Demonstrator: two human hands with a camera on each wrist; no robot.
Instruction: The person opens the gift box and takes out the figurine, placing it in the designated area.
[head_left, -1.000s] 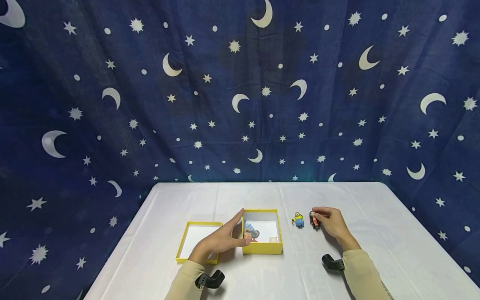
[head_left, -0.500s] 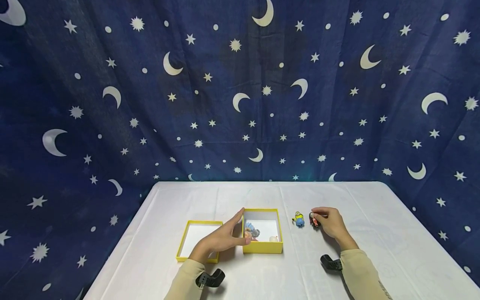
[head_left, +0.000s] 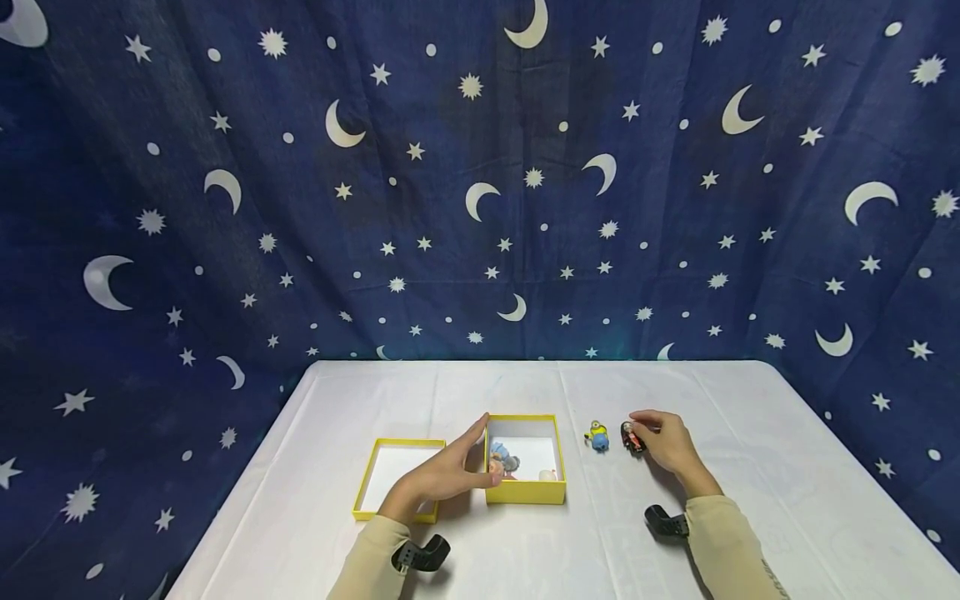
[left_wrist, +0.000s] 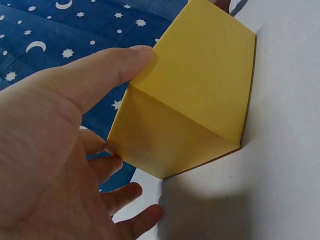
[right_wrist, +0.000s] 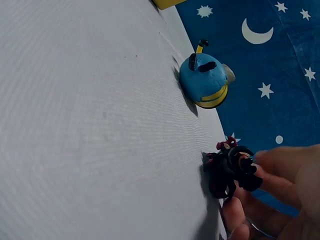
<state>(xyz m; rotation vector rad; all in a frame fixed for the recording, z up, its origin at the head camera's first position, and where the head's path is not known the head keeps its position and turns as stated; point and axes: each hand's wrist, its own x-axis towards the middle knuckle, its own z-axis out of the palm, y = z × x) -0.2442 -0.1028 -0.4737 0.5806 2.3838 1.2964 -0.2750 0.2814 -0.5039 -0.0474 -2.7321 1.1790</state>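
Note:
My left hand (head_left: 438, 479) holds the left side of an uncovered yellow box (head_left: 527, 493), its thumb at the front corner and its fingers reaching to the back. The left wrist view shows the thumb (left_wrist: 112, 65) on the box's upper edge, with the lower fingers loose. Inside lie small figures, one light blue and grey (head_left: 504, 456), and a whitish piece (head_left: 547, 475). Right of the box, my right hand (head_left: 670, 442) pinches the top of a black-and-red figurine (right_wrist: 222, 172) at the tabletop. A Minion figurine (head_left: 597, 437) stands between it and the box.
A yellow-rimmed box lid (head_left: 363, 483) lies left of the box, partly behind my left hand, its white inside facing up. All this rests on a white-covered table (head_left: 525, 554). Behind the table hangs a dark blue cloth (head_left: 420, 250) with moons and stars.
My right hand has shifted slightly to the right, and the black-and-red figurine has turned a little in its fingers. The left hand, the box and the Minion stay as they were.

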